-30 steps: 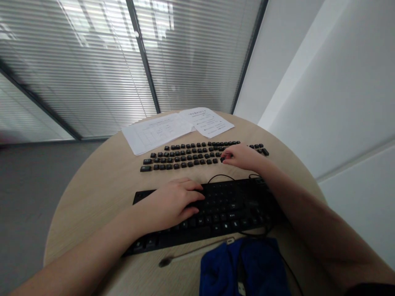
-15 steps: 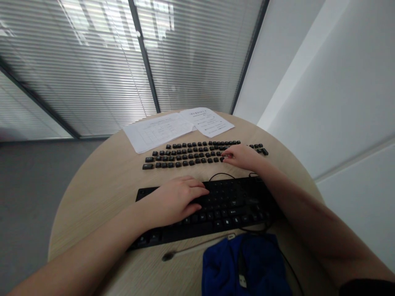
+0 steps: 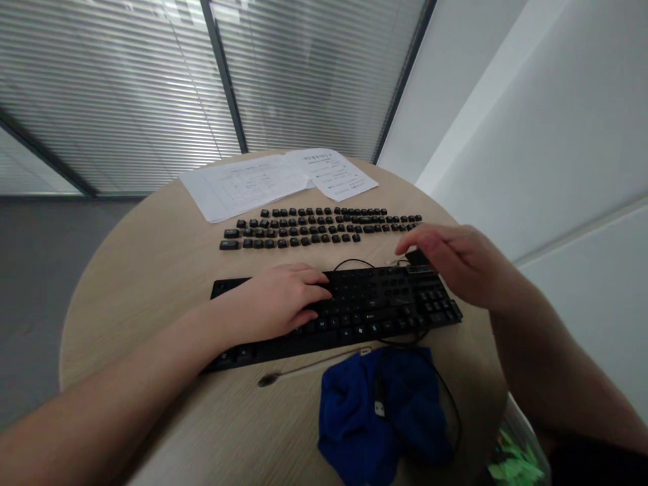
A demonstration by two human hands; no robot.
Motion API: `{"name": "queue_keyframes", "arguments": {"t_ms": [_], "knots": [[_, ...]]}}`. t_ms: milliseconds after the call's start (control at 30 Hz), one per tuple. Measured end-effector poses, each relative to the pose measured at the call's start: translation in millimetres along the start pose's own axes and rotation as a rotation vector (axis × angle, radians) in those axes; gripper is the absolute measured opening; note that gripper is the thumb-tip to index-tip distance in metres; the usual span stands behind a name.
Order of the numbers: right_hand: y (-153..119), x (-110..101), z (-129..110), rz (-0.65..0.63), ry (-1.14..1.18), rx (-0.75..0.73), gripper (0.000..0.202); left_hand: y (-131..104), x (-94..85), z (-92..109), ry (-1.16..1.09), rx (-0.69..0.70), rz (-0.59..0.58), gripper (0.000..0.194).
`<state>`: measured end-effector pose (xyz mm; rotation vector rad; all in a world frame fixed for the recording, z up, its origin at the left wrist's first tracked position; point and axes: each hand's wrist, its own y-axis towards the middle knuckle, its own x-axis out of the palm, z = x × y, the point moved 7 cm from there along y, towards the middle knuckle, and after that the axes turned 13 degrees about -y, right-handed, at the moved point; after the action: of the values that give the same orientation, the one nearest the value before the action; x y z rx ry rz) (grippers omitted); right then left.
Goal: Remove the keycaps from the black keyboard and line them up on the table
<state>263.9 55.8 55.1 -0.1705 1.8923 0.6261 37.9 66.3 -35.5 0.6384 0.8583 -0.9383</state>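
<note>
My left hand (image 3: 283, 297) lies across a black keyboard (image 3: 364, 314), its fingers spread over the middle of the board. Part of the keyboard's left side is hidden beneath the hand and forearm. Beyond it stand several rows of loose black keycaps (image 3: 304, 231), set out on the table. My right hand (image 3: 455, 260) hovers by the keyboard's far right corner, with its fingers stretched to the left. Close under those fingers are a dark block (image 3: 418, 258) and a small pale thing (image 3: 391, 262), too blurred to name. The right thumb is mostly hidden.
Printed papers (image 3: 253, 185) lie at the far side of the round wooden table (image 3: 116, 297). Nearer me are a blue cloth (image 3: 349, 412) with a USB plug (image 3: 379, 408) on it, and a thin brush-like tool (image 3: 268, 379). A bin (image 3: 526, 445) stands at lower right.
My right hand has left the front row of keycaps and drawn back to the right, its fingers opening from a pinch. The left hand stays on the keyboard. The view has tilted down.
</note>
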Motion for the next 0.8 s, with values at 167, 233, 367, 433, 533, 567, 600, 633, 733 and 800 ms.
{"name": "queue_keyframes", "arguments": {"t_ms": [167, 233, 367, 433, 533, 567, 600, 633, 733, 800], "knots": [[-30.2, 20.5, 29.5, -0.027, 0.194, 0.138, 0.027, -2.8, 2.0, 2.2, 0.004, 0.04, 0.027, 0.036], [-35.9, 29.7, 41.9, -0.051, 0.353, 0.155, 0.022, -3.2, 2.3, 1.7, 0.001, 0.039, 0.031, 0.036], [-40.5, 41.4, 47.3, -0.079, 0.432, 0.066, 0.029, -2.2, 3.4, 0.8, 0.006, 0.025, 0.014, 0.033], [-40.4, 43.6, 45.5, -0.052, 0.42, 0.024, 0.033, -1.3, 3.5, 1.2, 0.014, 0.02, 0.006, 0.032], [-38.6, 48.1, 40.9, -0.049, 0.376, -0.036, 0.034, -0.4, 4.2, 1.8, 0.031, 0.01, -0.013, 0.033], [-37.9, 50.3, 38.8, -0.066, 0.358, -0.06, 0.033, -0.2, 4.3, 2.0, 0.029, 0.01, -0.015, 0.033], [-37.4, 52.7, 36.8, -0.089, 0.341, -0.081, 0.031, -0.1, 4.2, 2.1, 0.022, 0.01, -0.015, 0.033], [-36.9, 54.9, 35.1, -0.111, 0.328, -0.098, 0.03, -0.1, 4.0, 2.1, 0.011, 0.011, -0.011, 0.033], [-35.5, 59.6, 31.3, -0.158, 0.285, -0.109, 0.025, -0.4, 4.2, 1.3, -0.004, 0.014, -0.003, 0.033], [-34.8, 61.9, 28.6, -0.178, 0.266, -0.108, 0.024, -0.7, 4.9, 0.8, 0.014, 0.017, -0.008, 0.034]]}}
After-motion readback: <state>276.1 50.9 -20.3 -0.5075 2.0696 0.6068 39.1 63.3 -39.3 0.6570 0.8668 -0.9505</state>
